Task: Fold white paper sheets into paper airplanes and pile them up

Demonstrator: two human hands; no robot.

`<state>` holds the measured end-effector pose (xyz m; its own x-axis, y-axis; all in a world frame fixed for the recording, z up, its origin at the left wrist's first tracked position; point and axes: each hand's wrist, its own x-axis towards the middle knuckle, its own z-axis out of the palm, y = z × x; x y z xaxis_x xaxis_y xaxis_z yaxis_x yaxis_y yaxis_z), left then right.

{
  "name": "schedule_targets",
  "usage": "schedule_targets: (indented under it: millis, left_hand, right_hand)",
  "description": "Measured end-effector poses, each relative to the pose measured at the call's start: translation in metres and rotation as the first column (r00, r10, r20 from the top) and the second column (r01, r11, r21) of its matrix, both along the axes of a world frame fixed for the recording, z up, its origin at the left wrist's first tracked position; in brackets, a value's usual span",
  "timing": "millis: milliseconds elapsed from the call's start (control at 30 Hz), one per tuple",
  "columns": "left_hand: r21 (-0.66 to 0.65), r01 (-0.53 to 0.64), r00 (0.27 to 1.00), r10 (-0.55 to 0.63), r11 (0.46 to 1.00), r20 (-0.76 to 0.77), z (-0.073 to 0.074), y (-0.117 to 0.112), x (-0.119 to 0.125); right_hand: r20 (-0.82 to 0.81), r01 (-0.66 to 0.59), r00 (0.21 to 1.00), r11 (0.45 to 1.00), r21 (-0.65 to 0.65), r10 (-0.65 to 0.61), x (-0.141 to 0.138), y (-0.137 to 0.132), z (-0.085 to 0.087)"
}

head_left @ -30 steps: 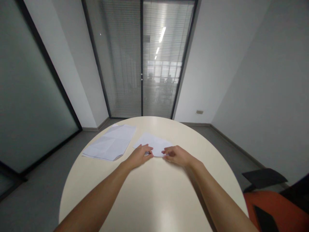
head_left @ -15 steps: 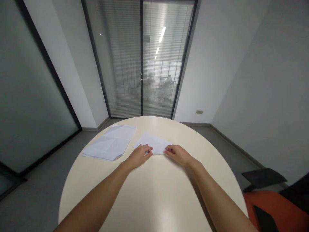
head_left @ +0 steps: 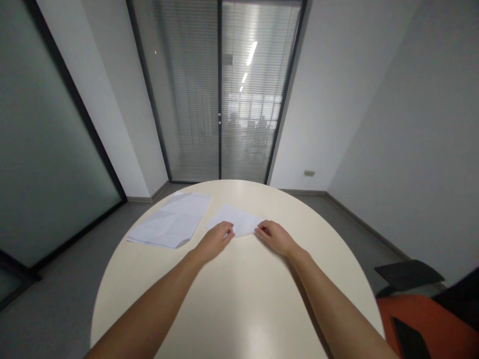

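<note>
A small white sheet of paper, seemingly folded, lies on the round table in front of me. My left hand is closed at its near left edge, thumb and fingers pinching the paper there. At the near right corner, my right hand has its fingers curled and pinched on the same sheet. The fingertips partly cover both corners. Left of my left hand lies a stack of larger creased white sheets, untouched by either hand.
The round cream table fills the lower middle. An orange chair with black armrests stands at the right, close to the table's edge. Beyond the table are a glass door with blinds and white walls.
Both hands have shifted slightly away from me along the paper's near edge. The right side of that edge now sits a little farther away. The stack of sheets has not moved.
</note>
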<state>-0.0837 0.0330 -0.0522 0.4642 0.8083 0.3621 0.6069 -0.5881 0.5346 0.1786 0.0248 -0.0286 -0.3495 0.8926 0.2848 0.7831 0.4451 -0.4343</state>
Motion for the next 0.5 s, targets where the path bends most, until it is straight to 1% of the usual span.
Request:
schedule_targets:
  millis: [133,300,500]
  left_hand:
    - [0.029,-0.031,0.999,0.032,0.999,-0.016,-0.0041,0.0027,-0.0007]
    - [0.051,-0.043,0.999,0.044,0.998,-0.024,-0.0053,0.0026,-0.0017]
    - [0.054,-0.041,0.998,0.043,0.998,-0.039,-0.0069,0.0037,-0.0025]
  right_hand:
    - [0.011,0.017,1.000,1.000,0.012,-0.017,-0.0008,0.0026,-0.0029]
    - [-0.002,0.012,1.000,1.000,0.021,-0.012,-0.0035,0.0044,-0.0035]
    - [-0.029,0.089,0.996,0.996,0.017,-0.088,-0.0060,0.0053,-0.0089]
